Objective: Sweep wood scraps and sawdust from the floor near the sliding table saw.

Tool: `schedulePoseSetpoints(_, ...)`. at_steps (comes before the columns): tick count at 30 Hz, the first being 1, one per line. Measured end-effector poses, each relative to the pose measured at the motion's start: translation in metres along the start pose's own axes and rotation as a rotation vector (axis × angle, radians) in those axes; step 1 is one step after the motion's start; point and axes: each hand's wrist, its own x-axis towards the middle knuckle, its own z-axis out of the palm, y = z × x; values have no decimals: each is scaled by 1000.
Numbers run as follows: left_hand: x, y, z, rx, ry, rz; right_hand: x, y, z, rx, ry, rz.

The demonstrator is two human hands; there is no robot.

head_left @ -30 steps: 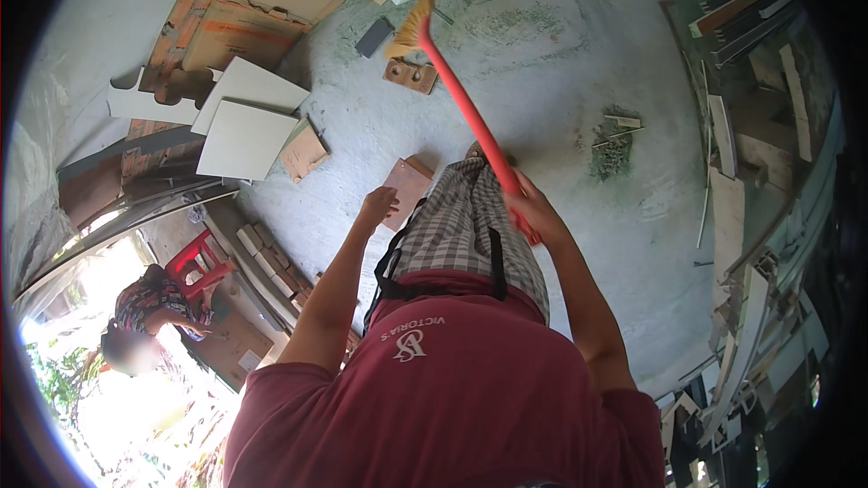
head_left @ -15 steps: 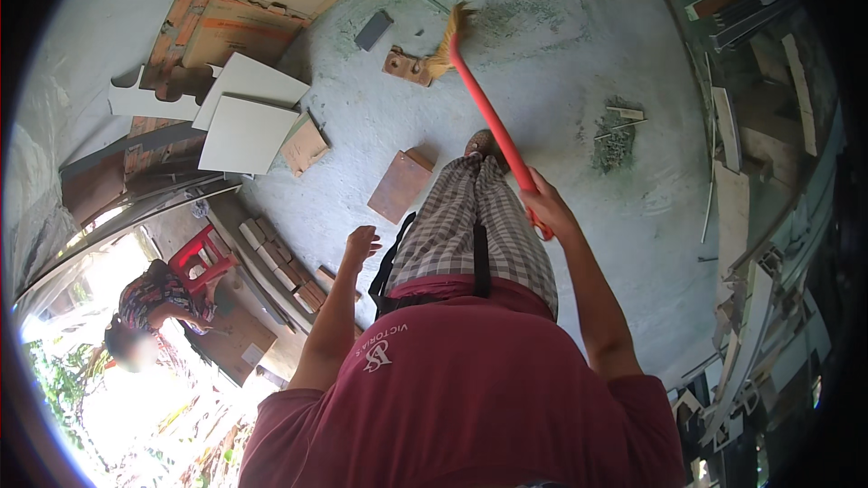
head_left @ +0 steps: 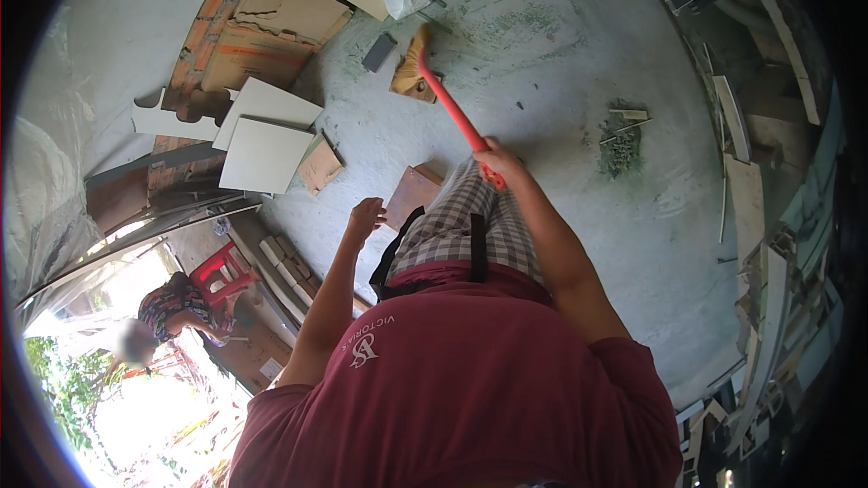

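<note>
Head view: the right hand has its fingers wrapped around a red broom, close to its top end. The left hand holds nothing that I can see. Its fingers are loose and a bit bent, near a flat brown board. The broom points out ahead over the floor, and its bristles hide part of a brown block (I can't tell if they touch it).

To sweep well, I think it helps to go around the block, keep the bristles low and use short, soft strokes, so the dust won't fly. The little heap of dark bits and thin sticks seems best left unscattered.

The broom looks like smooth, round plastic, and the bristles are yellow and spread like a fan. The floor looks hard and grey, with a rough, greenish dusty patch. The white boards are flat, with straight edges.
</note>
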Motion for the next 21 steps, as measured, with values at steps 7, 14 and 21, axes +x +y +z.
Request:
schedulePoseSetpoints(7,7,-41,9,-33,-14,-87,-168,31,-86,-207,358,259)
schedulePoseSetpoints(14,26,-73,15,22,-43,68,-280,11,-76,-300,485,320)
schedulePoseSetpoints(21,50,-44,-18,-68,20,-43,-254,28,-55,-6,479,420)
